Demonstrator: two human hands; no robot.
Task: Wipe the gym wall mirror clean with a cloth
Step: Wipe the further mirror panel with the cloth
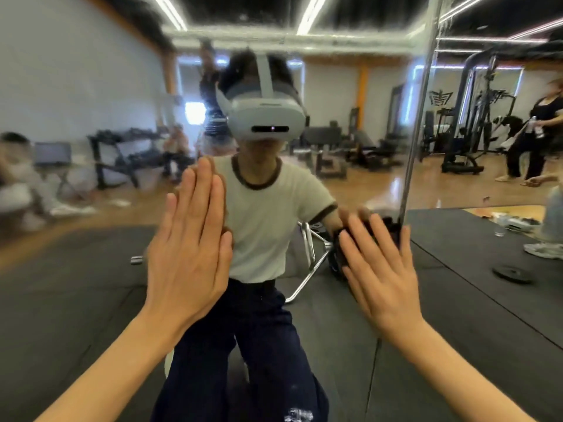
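Glass fills nearly the whole view: the gym wall mirror [91, 86] stands directly in front of the person, its vertical seam [417, 132] running up toward one o'clock. The left hand [189, 248] lies flat against the glass at about nine o'clock of centre, fingers straight and pressed together, holding nothing. The right hand [380, 269], at about three o'clock, is also flat with fingers straight and slightly spread, pressing a dark cloth [341, 248] against the mirror beside the seam; only the cloth's edges show around the fingertips. Smeared, hazy glass is visible toward twelve o'clock, along the reflected ceiling lights, while the right-hand panel past the seam looks sharper.

The step in hand seems to be wiping the left panel near its seam. To do it well, the palm should probably keep even pressure over the whole cloth, travel in overlapping passes from the hazy top downward, and follow the seam edge closely so no streak is left there. The bare left hand may leave prints, so its spot would need a pass too.
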